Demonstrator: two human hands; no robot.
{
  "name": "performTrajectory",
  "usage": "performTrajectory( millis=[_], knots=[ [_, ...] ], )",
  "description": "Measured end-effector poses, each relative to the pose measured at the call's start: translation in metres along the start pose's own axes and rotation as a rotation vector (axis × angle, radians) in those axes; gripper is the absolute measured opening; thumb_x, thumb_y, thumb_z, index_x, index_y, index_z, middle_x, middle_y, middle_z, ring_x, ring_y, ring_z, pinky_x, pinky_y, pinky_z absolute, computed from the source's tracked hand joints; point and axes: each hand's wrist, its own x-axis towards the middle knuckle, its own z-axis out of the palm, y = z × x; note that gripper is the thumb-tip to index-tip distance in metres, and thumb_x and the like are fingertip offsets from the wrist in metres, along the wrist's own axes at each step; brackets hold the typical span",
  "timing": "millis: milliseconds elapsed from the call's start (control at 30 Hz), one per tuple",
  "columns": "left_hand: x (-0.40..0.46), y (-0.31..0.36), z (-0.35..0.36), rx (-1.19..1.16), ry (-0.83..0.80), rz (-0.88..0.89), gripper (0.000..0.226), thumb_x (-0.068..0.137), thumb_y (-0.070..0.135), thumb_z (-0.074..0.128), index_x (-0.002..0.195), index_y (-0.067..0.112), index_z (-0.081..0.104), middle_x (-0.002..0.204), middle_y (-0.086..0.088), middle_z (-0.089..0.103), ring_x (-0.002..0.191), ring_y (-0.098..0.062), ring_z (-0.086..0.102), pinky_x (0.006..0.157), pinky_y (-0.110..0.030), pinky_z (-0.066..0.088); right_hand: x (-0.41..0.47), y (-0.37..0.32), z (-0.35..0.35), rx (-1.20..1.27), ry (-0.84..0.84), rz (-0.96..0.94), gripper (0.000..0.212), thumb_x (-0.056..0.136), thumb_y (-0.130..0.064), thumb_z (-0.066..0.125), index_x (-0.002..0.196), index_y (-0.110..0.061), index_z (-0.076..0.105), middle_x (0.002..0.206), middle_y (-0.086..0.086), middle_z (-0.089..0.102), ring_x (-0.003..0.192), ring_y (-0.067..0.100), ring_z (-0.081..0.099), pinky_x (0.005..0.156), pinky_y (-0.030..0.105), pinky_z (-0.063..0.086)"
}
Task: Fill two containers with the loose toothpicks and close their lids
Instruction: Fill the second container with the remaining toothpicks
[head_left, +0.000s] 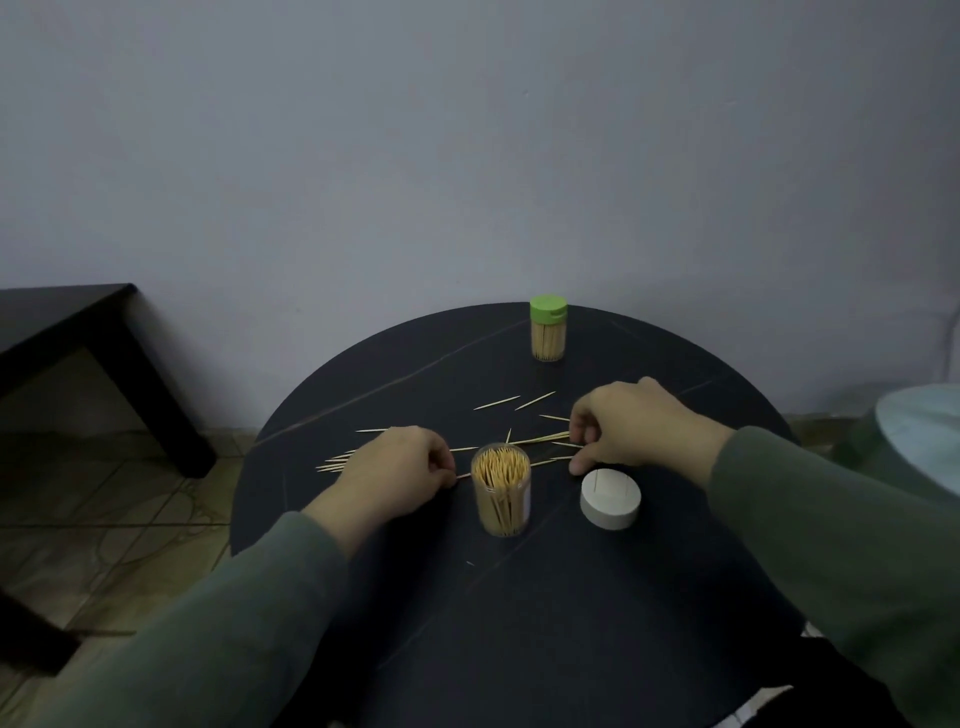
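Toothpicks (537, 440) lie scattered just behind our open jar (502, 488) on the worktop (519, 597); light, stiff, slippery, best pinched mid-shaft. Left hand (397, 470) fingers pinch one; right hand (631, 428) fingers pinch several.

One camera sits on my head, looking forward and down at the round table (519, 597) close below me; the wall (467, 156) fills the frame's upper half.
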Motion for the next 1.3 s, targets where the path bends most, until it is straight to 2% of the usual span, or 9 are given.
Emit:
performTrajectory(
  millis=[167,400,533,667,767,933,1200,1233,1300],
  knots=[
    [0.013,0.008,0.001,0.026,0.059,0.032,0.005,0.090,0.029,0.062,0.089,0.034,0.064,0.096,0.013,0.057,0.093,-0.010,0.056,0.077,-0.028,0.048,0.008,-0.001,0.005,-0.034,0.039,-0.028,0.015,0.090,-0.037,0.063,0.103,-0.030,0.065,0.097,-0.013,0.061,0.101,0.012,0.056,0.103,0.041,0.032],
    [0.032,0.015,0.011,-0.043,0.171,0.104,0.011,0.091,0.038,0.061,0.099,0.032,0.062,0.104,0.010,0.051,0.098,-0.011,0.054,0.083,-0.031,0.050,0.023,0.000,0.014,-0.045,0.168,-0.044,0.013,0.094,-0.035,0.058,0.105,-0.031,0.063,0.107,-0.010,0.062,0.105,0.014,0.056,0.098,0.039,0.033],
    [0.036,0.022,0.013,-0.140,0.095,0.235,0.029,0.088,0.039,0.064,0.116,0.034,0.059,0.120,0.011,0.049,0.109,-0.007,0.051,0.092,-0.030,0.048,0.024,-0.001,0.013,-0.040,0.234,-0.108,0.023,0.093,-0.042,0.057,0.113,-0.032,0.059,0.115,-0.008,0.058,0.108,0.014,0.053,0.097,0.039,0.037],
    [0.042,0.024,0.013,-0.002,0.013,0.330,0.038,0.093,0.027,0.059,0.130,0.035,0.055,0.135,0.010,0.045,0.123,-0.012,0.043,0.102,-0.033,0.041,0.017,-0.004,0.010,0.076,0.121,-0.268,0.032,0.085,-0.051,0.064,0.114,-0.037,0.060,0.115,-0.014,0.056,0.107,0.006,0.051,0.099,0.034,0.033],
    [0.046,0.022,0.014,0.051,0.046,0.368,0.032,0.096,0.033,0.053,0.127,0.035,0.059,0.133,0.012,0.050,0.125,-0.011,0.041,0.104,-0.030,0.033,0.015,-0.008,0.015,0.048,0.119,-0.332,0.023,0.087,-0.049,0.062,0.108,-0.039,0.064,0.112,-0.018,0.056,0.106,0.003,0.051,0.098,0.034,0.034],
    [0.051,0.020,0.016,-0.001,0.140,0.353,0.018,0.092,0.037,0.059,0.106,0.033,0.069,0.116,0.013,0.059,0.110,-0.007,0.050,0.093,-0.029,0.046,0.015,-0.008,0.017,-0.009,0.150,-0.350,0.017,0.093,-0.044,0.056,0.104,-0.035,0.064,0.108,-0.015,0.057,0.104,0.007,0.052,0.095,0.034,0.036],
    [0.059,0.012,0.006,0.023,0.104,0.277,0.003,0.089,0.036,0.064,0.089,0.037,0.061,0.112,0.012,0.053,0.107,-0.007,0.049,0.089,-0.030,0.048,0.023,0.008,0.011,-0.142,0.192,-0.147,0.019,0.094,-0.037,0.056,0.111,-0.031,0.061,0.124,-0.006,0.051,0.112,0.015,0.045,0.096,0.037,0.036],
    [0.061,0.010,0.005,0.022,0.100,0.267,0.005,0.089,0.035,0.064,0.091,0.038,0.060,0.116,0.012,0.052,0.109,-0.008,0.049,0.091,-0.031,0.047,0.025,0.009,0.013,-0.120,0.203,-0.135,0.024,0.094,-0.038,0.056,0.117,-0.033,0.058,0.127,-0.006,0.050,0.115,0.015,0.044,0.098,0.037,0.036],
    [0.066,0.007,0.006,0.029,0.087,0.256,0.020,0.090,0.032,0.062,0.110,0.036,0.060,0.128,0.010,0.048,0.118,-0.011,0.045,0.098,-0.033,0.044,0.031,0.008,0.018,-0.058,0.220,-0.120,0.042,0.093,-0.040,0.057,0.133,-0.035,0.046,0.136,-0.006,0.045,0.124,0.016,0.041,0.103,0.040,0.033]
  ],
)
